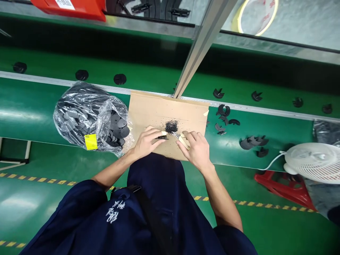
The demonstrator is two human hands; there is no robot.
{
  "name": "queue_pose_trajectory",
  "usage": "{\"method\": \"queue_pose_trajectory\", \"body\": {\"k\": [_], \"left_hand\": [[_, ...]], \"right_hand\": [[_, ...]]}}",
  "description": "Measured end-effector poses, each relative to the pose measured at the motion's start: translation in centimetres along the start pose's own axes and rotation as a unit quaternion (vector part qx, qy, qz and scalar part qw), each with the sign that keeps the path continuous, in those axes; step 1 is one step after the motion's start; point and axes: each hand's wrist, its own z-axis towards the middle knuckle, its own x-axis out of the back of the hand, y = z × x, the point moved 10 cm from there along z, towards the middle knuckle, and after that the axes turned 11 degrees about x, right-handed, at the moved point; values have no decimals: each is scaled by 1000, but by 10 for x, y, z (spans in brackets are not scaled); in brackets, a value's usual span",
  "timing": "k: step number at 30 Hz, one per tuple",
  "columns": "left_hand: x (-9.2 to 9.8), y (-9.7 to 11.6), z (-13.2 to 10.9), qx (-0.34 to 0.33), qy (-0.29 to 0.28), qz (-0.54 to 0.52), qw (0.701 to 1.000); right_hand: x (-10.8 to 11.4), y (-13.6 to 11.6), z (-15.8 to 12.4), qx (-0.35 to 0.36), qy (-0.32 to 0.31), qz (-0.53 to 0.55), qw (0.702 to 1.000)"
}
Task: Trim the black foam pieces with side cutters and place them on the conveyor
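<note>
Head view: the green worktop (26, 111) runs the width of the scene, and on it, straight in front of the person, lies the cardboard (147, 109), a good base to work over since it can catch what falls. To its left, against its edge, sits the clear bag (75, 101) of black discs; its loose mouth is best held off the cutting spot. The left hand (147, 141) and right hand (198, 148) meet low over the cardboard, near the person's lap, a short reach that should help steadiness. The right fingers are curled round the pale handles of the cutters (183, 141), whose metal tip points at the left hand; how far the blades are apart I cannot tell. The left fingers are closed in a pinch on a thin black part (162, 137), held just above the cardboard, between the hand and the tip. For a clean snip, I would pinch well back from the blades, turn the part rather than the wrist, and take small bites, as the covered fingertip is close to the metal. The smallest things, black crumbs (171, 126), lie heaped just beyond both hands, so cutting over that heap ought to confine the mess
</note>
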Motion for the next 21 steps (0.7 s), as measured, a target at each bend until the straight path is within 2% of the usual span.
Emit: {"method": "queue_pose_trajectory", "body": {"k": [3, 6, 8, 11, 14, 16, 18, 21], "left_hand": [[4, -8, -6, 52, 17, -58, 997], [1, -16, -14, 106, 14, -139, 984], [-1, -13, -18, 111, 4, -171, 979], [3, 1, -19, 65, -12, -143, 987], [4, 19, -20, -15, -44, -49, 998], [-1, 29, -23, -65, -81, 8, 995], [-4, 35, -26, -100, -102, 26, 989], [3, 38, -28, -117, -72, -19, 990]], "right_hand": [[-5, 0, -4, -35, 20, 104, 994], [-13, -7, -4, -67, 40, 234, 969], [-13, -13, -3, -76, 61, 280, 955], [-2, -32, 0, -9, 78, 251, 965], [8, -64, 0, 119, 53, 153, 980], [11, -80, -3, 169, 37, 123, 977], [17, -85, -4, 177, 44, 160, 970], [29, -69, -5, 120, 90, 245, 958]]}}
